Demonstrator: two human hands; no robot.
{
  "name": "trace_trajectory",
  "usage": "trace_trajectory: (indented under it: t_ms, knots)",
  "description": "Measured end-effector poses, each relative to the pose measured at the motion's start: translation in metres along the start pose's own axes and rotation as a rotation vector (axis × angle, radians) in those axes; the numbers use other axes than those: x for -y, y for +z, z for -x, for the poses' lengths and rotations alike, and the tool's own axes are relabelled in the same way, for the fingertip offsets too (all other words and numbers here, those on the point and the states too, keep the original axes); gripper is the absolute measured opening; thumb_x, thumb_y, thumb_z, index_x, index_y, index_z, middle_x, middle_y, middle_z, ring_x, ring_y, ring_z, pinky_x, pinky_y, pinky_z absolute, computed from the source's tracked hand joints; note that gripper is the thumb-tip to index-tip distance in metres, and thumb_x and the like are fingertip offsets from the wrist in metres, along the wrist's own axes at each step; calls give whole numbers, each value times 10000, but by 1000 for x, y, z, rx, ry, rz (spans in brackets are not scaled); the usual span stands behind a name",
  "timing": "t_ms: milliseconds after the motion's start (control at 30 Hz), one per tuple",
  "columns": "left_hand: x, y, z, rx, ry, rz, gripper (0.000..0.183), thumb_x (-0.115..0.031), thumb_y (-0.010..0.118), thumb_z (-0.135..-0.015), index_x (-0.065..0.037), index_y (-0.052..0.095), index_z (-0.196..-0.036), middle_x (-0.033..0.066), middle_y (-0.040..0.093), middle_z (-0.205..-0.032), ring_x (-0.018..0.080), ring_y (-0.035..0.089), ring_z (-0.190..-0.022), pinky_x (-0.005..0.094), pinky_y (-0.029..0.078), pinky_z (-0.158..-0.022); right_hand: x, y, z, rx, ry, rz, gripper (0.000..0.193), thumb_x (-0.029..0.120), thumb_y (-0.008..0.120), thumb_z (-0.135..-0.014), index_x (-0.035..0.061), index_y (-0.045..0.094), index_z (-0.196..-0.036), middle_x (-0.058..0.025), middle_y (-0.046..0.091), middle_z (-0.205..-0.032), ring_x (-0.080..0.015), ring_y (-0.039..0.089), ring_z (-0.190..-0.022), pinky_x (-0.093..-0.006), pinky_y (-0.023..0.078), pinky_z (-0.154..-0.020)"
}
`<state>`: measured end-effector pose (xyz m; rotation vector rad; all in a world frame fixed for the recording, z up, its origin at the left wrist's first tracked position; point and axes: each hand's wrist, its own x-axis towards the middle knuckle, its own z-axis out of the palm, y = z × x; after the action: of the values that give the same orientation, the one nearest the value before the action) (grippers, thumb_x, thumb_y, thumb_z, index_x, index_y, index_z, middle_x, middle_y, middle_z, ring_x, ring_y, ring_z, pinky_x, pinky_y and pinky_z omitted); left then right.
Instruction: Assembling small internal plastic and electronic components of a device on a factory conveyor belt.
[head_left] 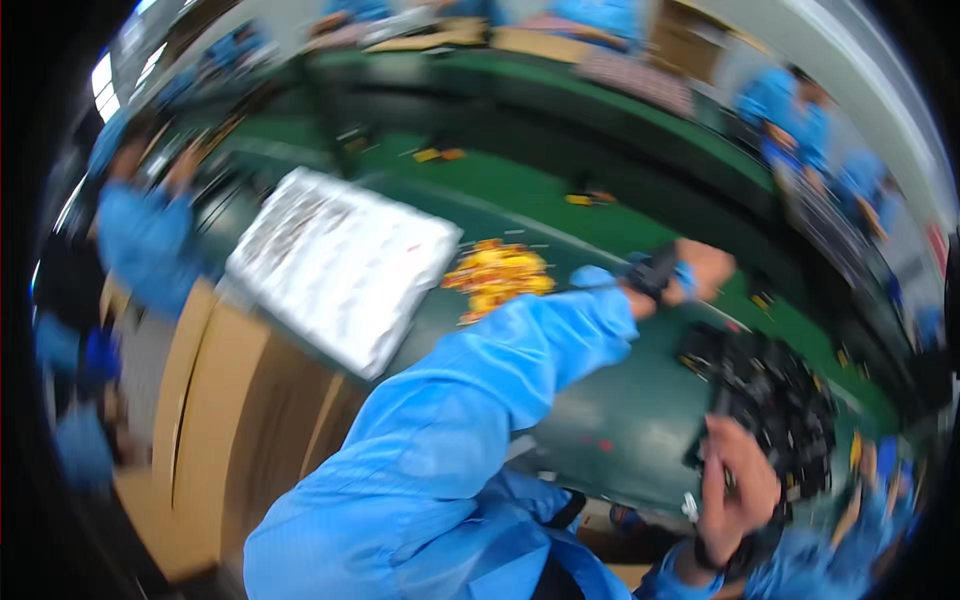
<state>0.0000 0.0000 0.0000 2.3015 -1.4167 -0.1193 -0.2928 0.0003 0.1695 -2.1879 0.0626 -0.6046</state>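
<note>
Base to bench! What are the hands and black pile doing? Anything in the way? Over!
Left hand stretched out, grip unclear. Right hand by the black pile, contact unclear. Left sleeve crossing between pile and yellow pieces.

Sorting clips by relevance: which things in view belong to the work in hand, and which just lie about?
Probably in the work:
black parts, nearest the right hand
yellow pieces
white tray

Probably just around:
cardboard box
pinkish flat item
</note>
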Motion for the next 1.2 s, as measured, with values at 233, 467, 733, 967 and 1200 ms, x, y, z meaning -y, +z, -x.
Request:
trace_trajectory:
  t_ms: [233,467,733,967,1200]
  knots:
    - [-62,-238,178,-699,145,426,177,-153,660,-875,-5,586,-812,144,550,-571,334,613,-549,412,493,-541,-28,33,-28,301,-135,-297,54,-54,672,-873,-103,687,-890,-227,711,-801,-356,723,-761,-371,569,-739]
    - [146,-298,399,-644,-829,-436,193,-81,610,-847,-53,713,-1008,174,694,-821,293,679,-737,398,532,-658,-40,78,-48,407,-159,-216,51,-55,630,-835,-81,666,-858,-184,727,-843,-242,702,-731,-310,545,-708]
    - [275,-244,454,-97,-863,-782,381,22,651,-760,-117,730,-1105,167,586,-1170,325,482,-1292,467,490,-957,-36,106,-59,423,-184,-158,50,-35,667,-817,-40,692,-861,-147,737,-829,-249,710,-718,-292,516,-622]
    - [260,-263,460,-608,-504,-705,166,-76,724,-805,-17,584,-872,177,629,-1012,369,612,-1056,442,499,-829,-54,110,-44,434,-106,-154,47,-19,665,-826,-11,702,-855,-96,740,-820,-198,694,-689,-283,437,-542]
    - [90,-223,316,-716,-544,449,266,-191,753,-928,-60,541,-834,-17,535,-555,32,449,-492,251,316,-458,-50,115,-60,323,-259,-44,78,-48,677,-828,-23,693,-900,-143,732,-884,-288,707,-766,-337,526,-671]
